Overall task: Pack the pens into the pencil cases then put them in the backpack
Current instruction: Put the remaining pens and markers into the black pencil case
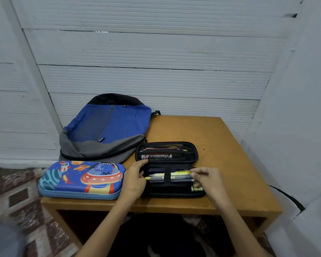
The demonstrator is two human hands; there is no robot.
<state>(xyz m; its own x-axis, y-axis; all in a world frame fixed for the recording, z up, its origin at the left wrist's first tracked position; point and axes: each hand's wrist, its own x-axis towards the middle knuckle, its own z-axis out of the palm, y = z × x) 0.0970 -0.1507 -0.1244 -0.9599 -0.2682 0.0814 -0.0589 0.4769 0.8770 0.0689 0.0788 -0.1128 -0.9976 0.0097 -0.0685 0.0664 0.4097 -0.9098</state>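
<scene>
Take the black pencil case point(174, 195) as your marker: it lies open near the front of the table point(226, 145), with its mesh lid folded back on the far side and its tray on the side nearer you. The pens point(156, 176) are in that tray and run left to right along the case's long side, with an elastic band point(167, 175) across their middle. Your right hand point(206, 179) is at the right end of the case. Its fingers are curled in and the tips are closed on the right ends of the pens, around the yellow one; which pen it has hold of I cannot tell. Your left hand point(135, 180) is at the opposite end, with bent fingers hooked over the case's left rim and the forefinger reaching up towards the lid's corner, so it braces the case rather than holding a pen. Since the pens point straight at your right hand, any further seating probably means pushing leftward along their length, against the left hand. The lid has to fold towards you afterwards. The blue space case point(82, 179) lies zipped just left of the black one, and the backpack point(107, 127) lies behind and to its left, with its opening not visible from here.
</scene>
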